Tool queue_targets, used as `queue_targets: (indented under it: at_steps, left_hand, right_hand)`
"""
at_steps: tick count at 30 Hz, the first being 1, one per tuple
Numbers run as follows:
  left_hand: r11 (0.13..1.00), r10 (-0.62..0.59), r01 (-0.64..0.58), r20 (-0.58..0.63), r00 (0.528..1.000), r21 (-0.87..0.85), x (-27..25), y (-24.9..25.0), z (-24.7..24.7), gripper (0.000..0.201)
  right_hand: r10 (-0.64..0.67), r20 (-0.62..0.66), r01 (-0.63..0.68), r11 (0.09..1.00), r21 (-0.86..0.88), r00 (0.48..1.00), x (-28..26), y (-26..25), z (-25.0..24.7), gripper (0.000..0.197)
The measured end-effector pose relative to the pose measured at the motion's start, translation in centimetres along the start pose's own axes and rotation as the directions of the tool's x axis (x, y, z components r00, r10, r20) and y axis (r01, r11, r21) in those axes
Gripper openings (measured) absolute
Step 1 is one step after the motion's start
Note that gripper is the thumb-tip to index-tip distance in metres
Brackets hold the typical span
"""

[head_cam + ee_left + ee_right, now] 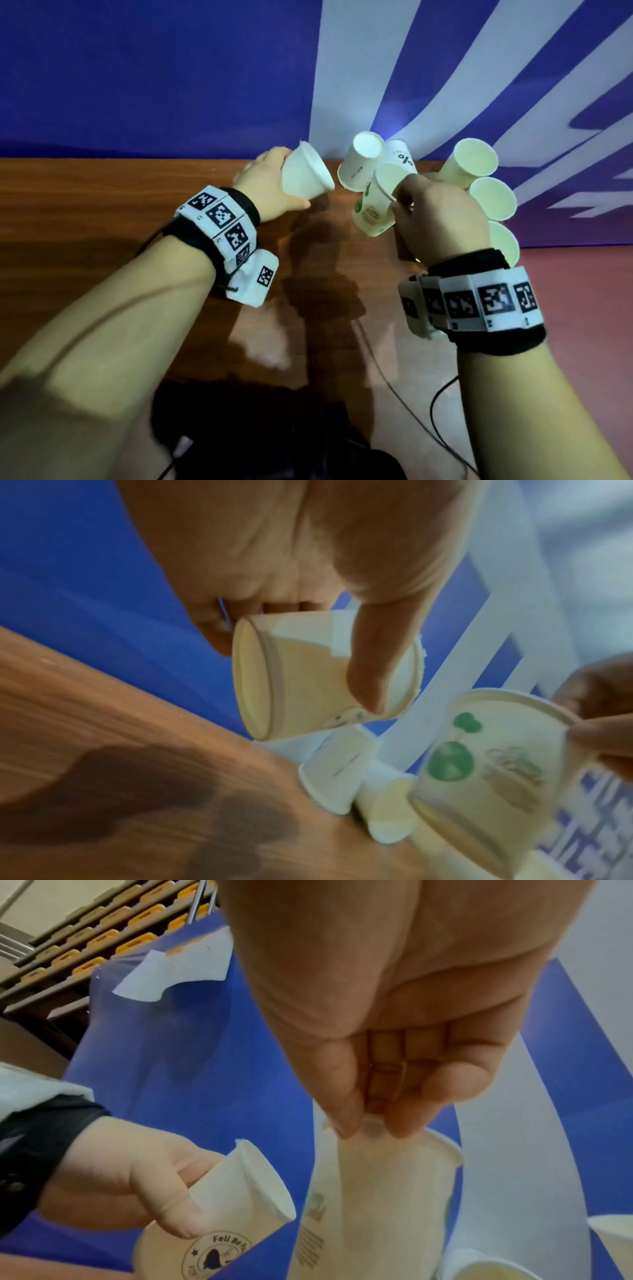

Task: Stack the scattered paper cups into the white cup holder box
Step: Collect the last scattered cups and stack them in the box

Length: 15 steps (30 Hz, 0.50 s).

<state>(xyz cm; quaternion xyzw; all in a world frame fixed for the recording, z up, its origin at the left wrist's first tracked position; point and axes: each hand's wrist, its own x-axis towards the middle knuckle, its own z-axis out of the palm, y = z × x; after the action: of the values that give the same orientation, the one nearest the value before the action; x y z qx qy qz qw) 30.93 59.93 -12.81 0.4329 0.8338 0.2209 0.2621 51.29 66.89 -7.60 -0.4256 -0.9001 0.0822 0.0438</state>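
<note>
My left hand (286,183) grips a white paper cup (310,178) round its side, tilted, just above the wooden table; its wall bears a round dark logo (219,1259). My right hand (399,198) pinches the rim of a cup with a green print (373,209), thumb and finger (346,1123) on either side of the rim. That cup (486,772) hangs mouth up, to the right of the left hand's cup (301,685). More cups lie clustered against the wall: one (359,159), another (400,156), and a row at the right (493,198). No white holder box is in view.
The brown wooden table (102,212) runs up to a blue and white striped wall banner (171,68). A reddish surface (582,291) adjoins the table at the right. Thin cables (394,377) and a dark object (257,428) lie near the front edge.
</note>
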Motion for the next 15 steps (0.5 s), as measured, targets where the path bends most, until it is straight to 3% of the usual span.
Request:
queue_targets:
  at_steps: [2, 8, 15]
  left_hand:
    - [0.992, 0.034, -0.034, -0.003, 0.999, -0.12, -3.0, -0.6, -1.5, 0.078]
    - [0.961, 0.092, -0.107, -0.07, 0.993, -0.255, -11.9, -4.3, -6.7, 0.079]
    - [0.934, 0.091, -0.148, -0.183, 0.979, -0.326, -22.5, -13.9, -15.1, 0.08]
  right_hand:
    - [-0.017, -0.024, 0.017, 1.0, 0.026, 1.0, -1.9, -1.9, -1.3, 0.018]
    - [-0.086, -0.113, 0.09, 0.995, 0.034, 0.99, -7.6, -8.8, -3.6, 0.019]
    - [-0.21, -0.223, 0.243, 0.96, 0.135, 0.952, -13.2, -21.4, -2.8, 0.017]
